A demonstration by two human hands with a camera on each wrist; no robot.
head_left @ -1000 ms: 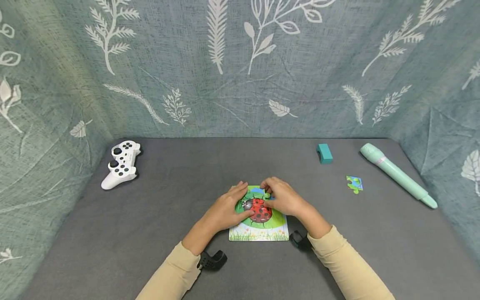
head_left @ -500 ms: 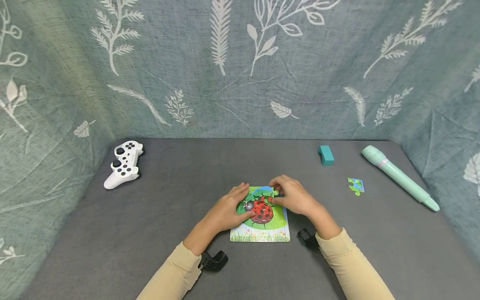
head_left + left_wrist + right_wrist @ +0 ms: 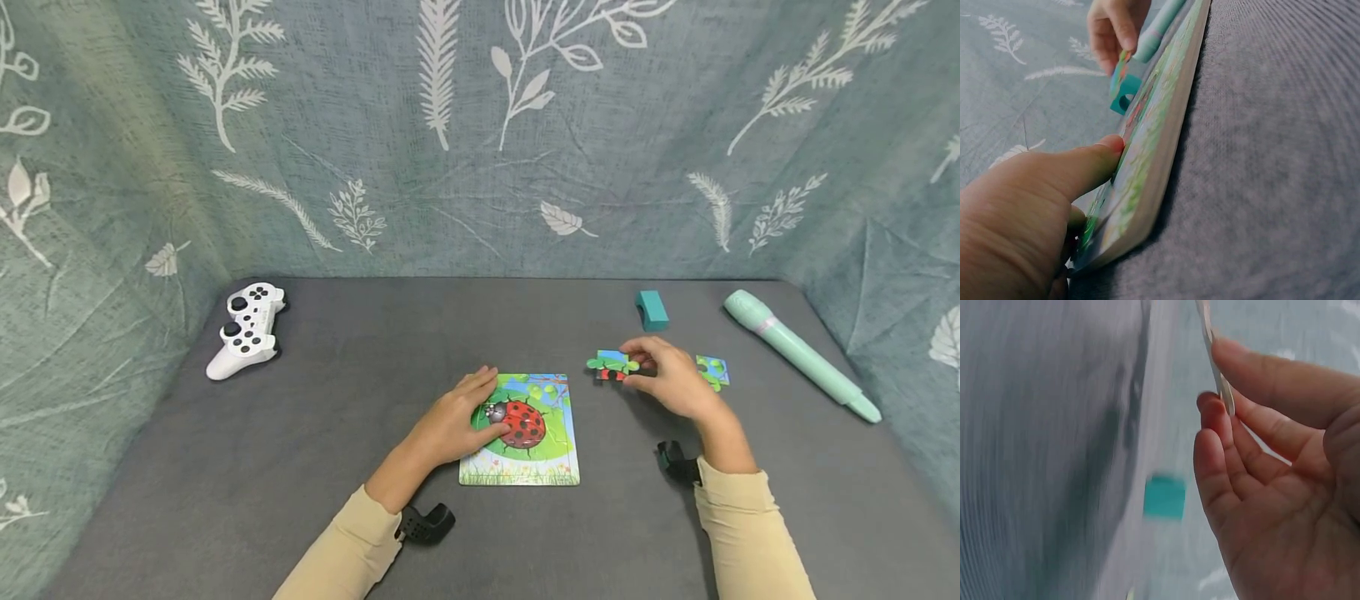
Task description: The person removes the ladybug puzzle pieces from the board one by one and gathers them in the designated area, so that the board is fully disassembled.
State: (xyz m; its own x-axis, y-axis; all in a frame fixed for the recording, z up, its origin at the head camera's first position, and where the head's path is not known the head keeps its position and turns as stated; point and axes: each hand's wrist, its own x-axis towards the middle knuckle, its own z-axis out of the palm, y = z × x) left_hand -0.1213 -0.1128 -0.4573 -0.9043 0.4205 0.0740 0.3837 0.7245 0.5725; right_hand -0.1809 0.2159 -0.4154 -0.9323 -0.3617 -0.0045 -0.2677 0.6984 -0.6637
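At a grey table (image 3: 360, 433) before a leaf-print cloth (image 3: 465, 200), laid the left hand (image 3: 450, 421), fingers extended and unclenched, over the left side of a ladybird puzzle (image 3: 527, 429). Pinched a puzzle piece (image 3: 612, 361) between thumb and fingers of the right hand (image 3: 671, 382), above the table, just off the puzzle's right edge. Had a loose piece (image 3: 716, 368) beside the right hand and, farther off, a teal block (image 3: 654, 312), mint microphone (image 3: 802, 355) and white controller (image 3: 246, 332).
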